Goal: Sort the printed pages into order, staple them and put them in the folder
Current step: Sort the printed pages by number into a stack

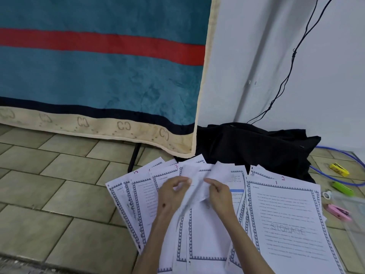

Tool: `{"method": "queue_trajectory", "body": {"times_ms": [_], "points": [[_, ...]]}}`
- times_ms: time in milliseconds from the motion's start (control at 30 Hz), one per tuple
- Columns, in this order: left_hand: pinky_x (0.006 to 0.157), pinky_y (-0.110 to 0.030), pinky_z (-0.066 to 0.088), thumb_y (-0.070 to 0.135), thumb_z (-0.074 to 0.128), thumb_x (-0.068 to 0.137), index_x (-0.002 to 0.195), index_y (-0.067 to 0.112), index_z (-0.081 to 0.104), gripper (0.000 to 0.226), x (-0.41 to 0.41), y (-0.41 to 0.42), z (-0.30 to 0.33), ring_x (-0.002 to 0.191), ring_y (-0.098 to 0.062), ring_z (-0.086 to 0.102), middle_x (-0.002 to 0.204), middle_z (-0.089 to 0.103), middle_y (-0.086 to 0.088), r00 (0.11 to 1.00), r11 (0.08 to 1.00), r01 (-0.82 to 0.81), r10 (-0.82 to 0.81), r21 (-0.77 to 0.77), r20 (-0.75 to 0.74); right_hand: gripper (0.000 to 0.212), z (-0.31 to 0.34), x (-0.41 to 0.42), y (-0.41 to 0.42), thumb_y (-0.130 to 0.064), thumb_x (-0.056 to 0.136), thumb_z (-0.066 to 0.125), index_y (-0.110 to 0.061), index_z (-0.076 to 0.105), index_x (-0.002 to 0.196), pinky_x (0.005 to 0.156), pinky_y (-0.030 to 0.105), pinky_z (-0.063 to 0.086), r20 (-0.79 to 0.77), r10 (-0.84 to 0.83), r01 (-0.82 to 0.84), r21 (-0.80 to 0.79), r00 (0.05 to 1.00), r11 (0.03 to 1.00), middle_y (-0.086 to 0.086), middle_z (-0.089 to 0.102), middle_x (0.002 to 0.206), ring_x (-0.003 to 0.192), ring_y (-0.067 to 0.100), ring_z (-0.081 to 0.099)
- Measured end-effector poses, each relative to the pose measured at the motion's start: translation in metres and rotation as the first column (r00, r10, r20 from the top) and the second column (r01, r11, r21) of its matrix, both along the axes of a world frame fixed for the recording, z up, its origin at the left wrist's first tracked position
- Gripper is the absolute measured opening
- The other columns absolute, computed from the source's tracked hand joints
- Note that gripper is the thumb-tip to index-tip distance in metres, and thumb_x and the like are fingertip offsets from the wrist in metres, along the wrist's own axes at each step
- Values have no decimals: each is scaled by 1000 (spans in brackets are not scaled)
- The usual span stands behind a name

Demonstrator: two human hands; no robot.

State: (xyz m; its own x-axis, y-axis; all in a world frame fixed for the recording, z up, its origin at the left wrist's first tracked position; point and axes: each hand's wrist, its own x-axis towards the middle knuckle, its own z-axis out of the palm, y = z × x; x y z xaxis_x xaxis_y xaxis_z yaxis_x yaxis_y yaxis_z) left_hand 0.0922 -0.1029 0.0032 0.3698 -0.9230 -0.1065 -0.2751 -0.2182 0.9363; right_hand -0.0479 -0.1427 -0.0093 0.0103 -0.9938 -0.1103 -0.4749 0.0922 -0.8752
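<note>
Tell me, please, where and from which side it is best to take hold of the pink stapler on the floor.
Probably grip the pink stapler across its long sides near the middle, coming from above. It lies flat on the tiles beside the pages, its upper side showing uncovered.

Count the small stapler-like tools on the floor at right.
3: yellow one farthest back, green one below it, pink one nearest, beside the clear folder. More may be out of frame.

Tiled floor (59, 186) under fanned printed pages (284, 214), black cloth (256, 147), yellow, green, pink staplers (338, 212), clear folder (353, 210).
</note>
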Motion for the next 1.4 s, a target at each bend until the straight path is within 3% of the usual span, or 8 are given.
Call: {"method": "queue_trajectory", "body": {"times_ms": [133, 233, 400, 767, 933, 1233, 1333, 1400], "points": [[76, -8, 37, 50, 36, 90, 114, 27, 64, 43, -30, 8, -3, 105, -4, 56, 107, 64, 15, 983, 986, 169, -168, 3, -75, 59, 8, 2, 1, -45, 94, 46, -19, 33, 43, 62, 24, 32, 88, -47, 42, 58, 995, 997, -13, 36, 42, 47, 7, 35], [83, -23, 44, 45, 43, 84, 112, 30, 61, 36, -28, 7, -10, 109, -11, 59, 113, 67, 7, 966, 1000, -13, 9, -14, -259, 51, 6, -6, -1, -24, 93, 55, -5, 32, 51, 53, 26, 25, 38, -70, 71, -21, 997, 997, 2, 30, 49, 49, 13, 29], [109, -42, 35, 6, 52, 89, 132, 9, 47, 43, 4, -5, -24, 131, -29, 40, 140, 45, -13, 873, 875, -467, 479, 128, -90, 42, -2, -10, -5, -12, 95, 48, -14, 27, 58, 55, 27, 24, 106, -173, 167, 65, 979, 984, 2, 28, 54, 53, 16, 27], [78, -33, 46, 30, 62, 88, 127, 9, 41, 49, -15, -12, -16, 107, -28, 55, 122, 51, -13, 965, 964, -197, 159, 179, 209, 36, 8, -40, -8, -11, 90, 41, -17, 19, 62, 54, 28, 17, 150, -404, 387, 127, 902, 913, 1, 18, 61, 55, 18, 18], [66, -17, 51, 22, 60, 90, 108, 2, 60, 28, -5, -15, -6, 75, -16, 55, 106, 65, -7, 990, 958, -139, 125, 252, 71, 35, 4, -48, -10, -18, 90, 43, -17, 20, 64, 54, 30, 19, 174, -396, 364, 189, 902, 912, 0, 19, 61, 55, 19, 19], [86, -23, 38, 19, 61, 89, 117, 2, 61, 33, 39, -4, -6, 113, -29, 56, 123, 62, -15, 967, 933, -242, 253, 268, -8, 31, 2, -49, -15, -22, 84, 46, -16, 24, 63, 50, 25, 21, 203, -366, 328, 199, 908, 923, 1, 23, 60, 52, 17, 22], [95, -31, 41, 26, 61, 89, 123, 6, 57, 40, 42, -2, 0, 117, -30, 54, 126, 59, -13, 989, 936, -142, 150, 322, 1, 41, 14, -39, -9, -54, 83, 49, -23, 56, 107, 79, 37, 47, 362, -200, 141, 182, 910, 973, -5, 56, 101, 91, 18, 53], [87, -32, 43, 26, 58, 90, 116, 5, 61, 34, 53, 0, 11, 110, -32, 57, 117, 63, -15, 989, 937, -139, 116, 321, 90, 93, 18, -28, -1, -90, 67, 23, -42, 16, 146, 108, 43, 31, 371, 35, -90, 134, 928, 987, -13, 36, 144, 129, 20, 42]]}}
